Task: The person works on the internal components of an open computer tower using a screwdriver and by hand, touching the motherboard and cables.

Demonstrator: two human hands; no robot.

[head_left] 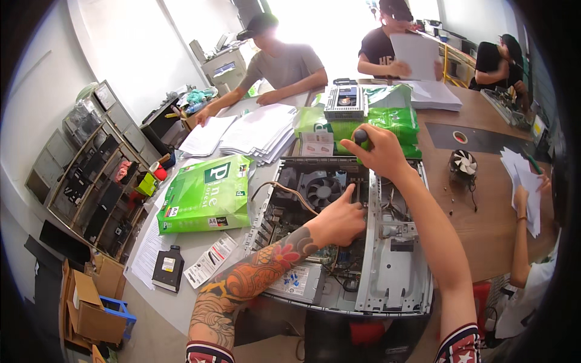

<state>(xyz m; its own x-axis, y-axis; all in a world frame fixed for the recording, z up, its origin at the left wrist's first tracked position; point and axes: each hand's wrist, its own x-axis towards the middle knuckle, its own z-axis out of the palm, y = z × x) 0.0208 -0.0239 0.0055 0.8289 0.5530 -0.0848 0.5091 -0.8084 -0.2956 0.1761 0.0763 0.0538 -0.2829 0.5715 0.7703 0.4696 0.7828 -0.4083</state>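
Observation:
An opened desktop computer case (396, 296) lies flat in front of me, its inside facing up. My right hand (384, 154) is closed round the dark handle of a screwdriver (361, 138) over the far edge of the case; the shaft and tip are hidden. My left hand (340, 219) reaches inside, index finger stretched toward slots beside the black cooling fan (322, 192), the other fingers partly bent. Below its wrist sits the power supply (296, 283) with a white label. A loose cable (295, 192) arches over the left side of the case.
Green paper packs (206, 193) and paper stacks (257, 130) lie left and beyond. A metal drive (346, 101) rests on another pack. At right are a loose cooler fan (463, 163), a tape roll (460, 137) and small screws. Several people work around the table; one handles papers at right.

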